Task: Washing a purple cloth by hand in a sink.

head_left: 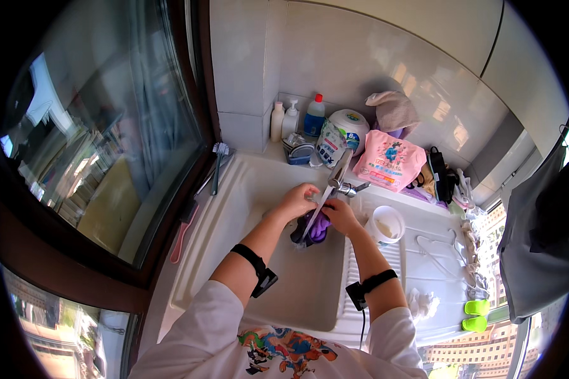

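A dark and purple item [316, 228], apparently of fabric, hangs inside the white sink basin [294, 293]. Water runs onto it from the chrome faucet [340, 171]. My right hand [341, 217] pinches its dark upper edge, just right of the stream. On the other side of the water, my left hand [299, 201] has its fingers curled close to the stream. Splashing water blurs its fingertips, so whether they grip the item is unclear.
Right of the basin, a white tub [386, 224] stands beside a ribbed washboard [355, 275]. Behind the faucet are a pink detergent bag [391, 161] and several bottles. A dish brush [218, 166] and pink-handled brush [185, 232] lie along the left edge, near the window.
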{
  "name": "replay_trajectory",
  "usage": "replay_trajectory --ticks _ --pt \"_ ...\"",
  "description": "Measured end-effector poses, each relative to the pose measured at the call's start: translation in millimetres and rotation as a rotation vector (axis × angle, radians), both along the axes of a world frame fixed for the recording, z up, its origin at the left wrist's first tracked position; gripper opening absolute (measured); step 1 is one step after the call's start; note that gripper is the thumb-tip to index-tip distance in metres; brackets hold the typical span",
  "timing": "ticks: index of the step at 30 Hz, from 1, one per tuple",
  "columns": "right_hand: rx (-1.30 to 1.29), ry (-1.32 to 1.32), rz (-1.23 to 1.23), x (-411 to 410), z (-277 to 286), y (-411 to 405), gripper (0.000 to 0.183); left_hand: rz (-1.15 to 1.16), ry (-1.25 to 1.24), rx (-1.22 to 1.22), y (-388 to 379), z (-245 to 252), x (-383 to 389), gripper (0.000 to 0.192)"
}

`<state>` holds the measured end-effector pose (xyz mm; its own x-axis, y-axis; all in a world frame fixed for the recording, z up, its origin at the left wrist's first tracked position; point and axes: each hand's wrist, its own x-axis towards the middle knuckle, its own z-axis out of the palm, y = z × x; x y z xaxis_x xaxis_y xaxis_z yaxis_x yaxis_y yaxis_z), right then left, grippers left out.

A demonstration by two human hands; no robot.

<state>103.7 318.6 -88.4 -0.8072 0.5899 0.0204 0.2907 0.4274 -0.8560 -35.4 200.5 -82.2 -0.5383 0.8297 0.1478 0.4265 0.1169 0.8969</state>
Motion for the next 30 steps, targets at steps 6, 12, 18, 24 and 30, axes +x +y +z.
replay_trajectory --ticks 6,12,18,24,30 --pt "-0.103 0.096 0.000 -2.2 18.1 -15.3 0.022 -0.394 -0.618 -0.022 3.5 10.8 6.1 0.037" --pt "-0.286 0.184 0.114 -1.5 41.0 -13.3 0.024 -0.277 -0.558 -0.145 -4.6 9.7 11.4 0.022" --pt "-0.603 0.020 0.076 16.9 11.7 -13.2 0.030 -0.045 -0.783 -0.069 -8.4 25.7 21.4 0.027" --pt "-0.470 0.086 0.100 9.1 11.0 0.0 0.023 -0.203 -0.761 -0.035 -4.8 -0.8 6.4 0.028" --pt "-0.245 0.182 -0.091 -19.4 59.5 -36.6 0.035 -0.221 -0.165 -0.155 -2.8 -8.4 15.2 0.041"
